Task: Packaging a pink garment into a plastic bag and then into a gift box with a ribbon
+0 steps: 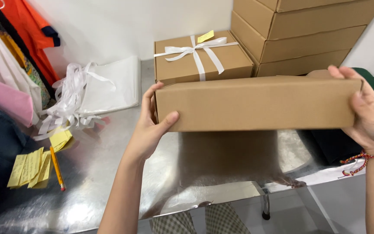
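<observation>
A plain brown cardboard box (pixel 256 104) is held level above the shiny metal table (pixel 104 173), its long side facing me. My left hand (pixel 150 125) grips its left end, thumb on the front face. At the box's right end, my right hand (pixel 371 117) holds on with fingers over the top edge; a red braided bracelet sits on that wrist. Behind it stands another brown box tied with a white ribbon (pixel 198 56), a yellow note on its lid.
A stack of brown boxes (pixel 299 34) fills the back right. White ribbons (pixel 68 104) and folded white sheets (pixel 109 86) lie at the left, with yellow notes (pixel 31 167) and an orange pencil (pixel 57 167). Clothes hang at the far left. The table's front edge runs below the box.
</observation>
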